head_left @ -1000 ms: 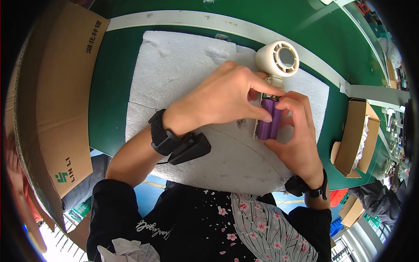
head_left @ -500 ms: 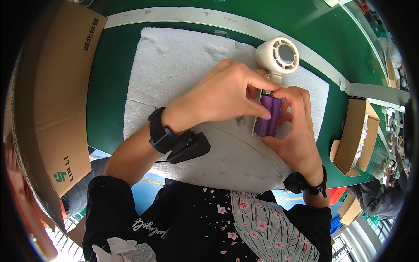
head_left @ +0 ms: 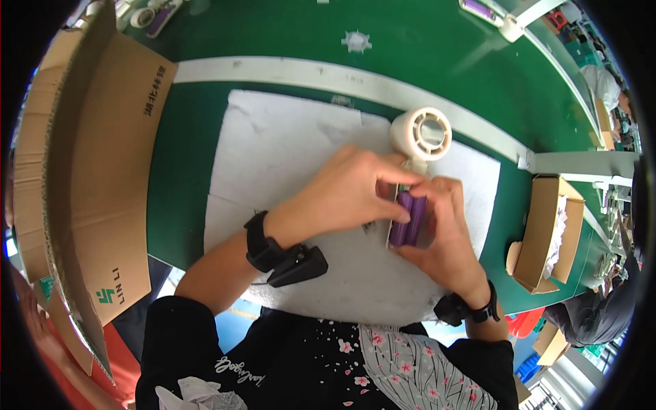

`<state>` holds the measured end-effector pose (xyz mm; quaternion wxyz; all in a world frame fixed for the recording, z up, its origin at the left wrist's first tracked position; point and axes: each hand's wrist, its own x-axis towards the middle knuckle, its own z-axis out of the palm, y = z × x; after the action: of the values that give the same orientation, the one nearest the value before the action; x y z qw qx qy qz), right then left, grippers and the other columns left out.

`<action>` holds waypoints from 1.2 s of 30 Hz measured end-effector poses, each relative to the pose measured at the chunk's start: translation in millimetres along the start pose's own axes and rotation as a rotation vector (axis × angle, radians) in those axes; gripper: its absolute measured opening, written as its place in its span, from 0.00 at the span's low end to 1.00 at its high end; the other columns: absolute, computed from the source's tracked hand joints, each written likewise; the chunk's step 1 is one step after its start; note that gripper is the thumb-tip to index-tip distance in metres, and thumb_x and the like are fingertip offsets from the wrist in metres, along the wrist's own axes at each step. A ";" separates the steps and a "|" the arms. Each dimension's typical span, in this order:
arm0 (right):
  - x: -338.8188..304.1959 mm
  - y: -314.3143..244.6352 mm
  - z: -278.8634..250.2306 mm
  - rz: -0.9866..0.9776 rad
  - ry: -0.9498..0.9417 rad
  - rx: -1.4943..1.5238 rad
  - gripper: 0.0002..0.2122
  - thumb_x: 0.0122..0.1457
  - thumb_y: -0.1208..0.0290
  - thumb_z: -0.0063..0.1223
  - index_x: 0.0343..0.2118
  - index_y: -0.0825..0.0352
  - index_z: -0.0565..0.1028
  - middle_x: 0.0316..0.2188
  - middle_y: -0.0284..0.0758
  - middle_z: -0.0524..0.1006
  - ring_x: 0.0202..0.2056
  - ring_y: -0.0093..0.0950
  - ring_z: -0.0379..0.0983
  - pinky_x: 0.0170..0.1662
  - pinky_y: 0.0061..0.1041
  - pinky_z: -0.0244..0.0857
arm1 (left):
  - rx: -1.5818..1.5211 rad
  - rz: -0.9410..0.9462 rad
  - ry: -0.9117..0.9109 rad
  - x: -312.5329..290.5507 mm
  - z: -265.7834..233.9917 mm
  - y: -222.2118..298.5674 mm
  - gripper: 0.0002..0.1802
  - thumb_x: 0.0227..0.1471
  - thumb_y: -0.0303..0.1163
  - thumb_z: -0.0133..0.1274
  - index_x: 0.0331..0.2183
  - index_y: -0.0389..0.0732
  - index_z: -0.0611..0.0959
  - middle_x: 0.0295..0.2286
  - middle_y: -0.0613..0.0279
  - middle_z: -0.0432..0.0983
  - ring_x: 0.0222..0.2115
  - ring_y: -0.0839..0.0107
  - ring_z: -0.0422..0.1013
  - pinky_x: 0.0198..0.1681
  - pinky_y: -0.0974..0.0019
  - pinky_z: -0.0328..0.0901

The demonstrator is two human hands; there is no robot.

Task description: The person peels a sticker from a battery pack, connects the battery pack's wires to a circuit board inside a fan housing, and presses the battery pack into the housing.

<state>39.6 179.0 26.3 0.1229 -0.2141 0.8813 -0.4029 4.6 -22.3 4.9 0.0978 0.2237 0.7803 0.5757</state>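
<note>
A cream handheld fan [head_left: 402, 134] lies on a white foam sheet [head_left: 273, 137], its round ringed head pointing away from me. Its handle is uncovered and shows purple cylindrical battery cells [head_left: 408, 220] side by side, with a bit of green circuit board above them. From the left, my left hand [head_left: 352, 195] closes on the handle, thumb against the cells and fingers near the neck. My right hand [head_left: 447, 229] grips the handle's right side, fingertips at the top and thumb near the lower end. Fingers partly cover the handle.
At left stands a large cardboard box [head_left: 116, 184]. A small open carton [head_left: 536, 239] with white paper is at right. Beyond a pale rail [head_left: 287, 72], more fan parts [head_left: 160, 17] lie on the green bench. Other people are at both sides.
The view has tilted so the bench sits lower and more of its far side shows. Both hands keep hold of the fan handle with little change in grip.
</note>
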 end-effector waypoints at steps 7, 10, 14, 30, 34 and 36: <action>-5.2 2.6 -5.1 -0.253 0.088 -0.159 0.37 0.27 0.78 0.74 0.48 0.68 0.70 0.45 0.42 0.69 0.44 0.40 0.70 0.44 0.32 0.69 | -0.036 -0.120 -0.062 -2.4 -2.2 3.2 0.26 0.32 0.23 0.66 0.41 0.43 0.83 0.37 0.55 0.79 0.35 0.64 0.77 0.40 0.67 0.69; -12.3 3.1 -4.9 -0.291 0.126 -0.248 0.37 0.27 0.76 0.74 0.48 0.70 0.71 0.44 0.43 0.72 0.43 0.42 0.71 0.45 0.33 0.69 | -0.033 -0.021 0.004 0.2 2.5 -1.5 0.25 0.32 0.26 0.66 0.40 0.43 0.84 0.32 0.55 0.79 0.29 0.63 0.76 0.35 0.65 0.69; -22.2 -3.4 2.9 -0.279 0.172 -0.301 0.37 0.27 0.75 0.74 0.48 0.73 0.71 0.42 0.45 0.74 0.42 0.43 0.72 0.45 0.33 0.68 | -0.049 -0.031 0.011 -0.3 1.0 7.1 0.24 0.32 0.27 0.65 0.39 0.44 0.84 0.31 0.56 0.79 0.25 0.63 0.75 0.33 0.63 0.69; -16.1 -4.1 -5.9 -0.170 0.020 -0.236 0.41 0.26 0.83 0.68 0.53 0.72 0.67 0.50 0.43 0.64 0.48 0.42 0.66 0.50 0.34 0.62 | -0.040 0.035 0.052 -6.2 5.0 1.0 0.26 0.27 0.28 0.66 0.37 0.45 0.85 0.28 0.57 0.79 0.24 0.62 0.74 0.29 0.62 0.67; -20.2 -8.1 -4.0 -0.237 0.027 -0.405 0.41 0.26 0.83 0.69 0.53 0.72 0.68 0.50 0.43 0.65 0.47 0.42 0.66 0.49 0.34 0.62 | -0.026 0.067 0.044 -5.7 3.2 0.6 0.25 0.28 0.27 0.66 0.37 0.44 0.85 0.27 0.57 0.79 0.25 0.61 0.74 0.29 0.61 0.67; -20.1 -10.2 -1.6 -0.257 0.050 -0.478 0.40 0.26 0.83 0.69 0.52 0.72 0.69 0.50 0.43 0.64 0.47 0.42 0.66 0.49 0.33 0.62 | -0.019 0.085 0.045 -5.2 2.4 -0.5 0.24 0.28 0.27 0.66 0.37 0.44 0.85 0.28 0.56 0.79 0.26 0.61 0.74 0.29 0.61 0.67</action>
<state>59.5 183.6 36.1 -0.0052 -0.3370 0.9198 -0.2010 10.1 -22.7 3.2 0.0579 0.2428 0.7666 0.5916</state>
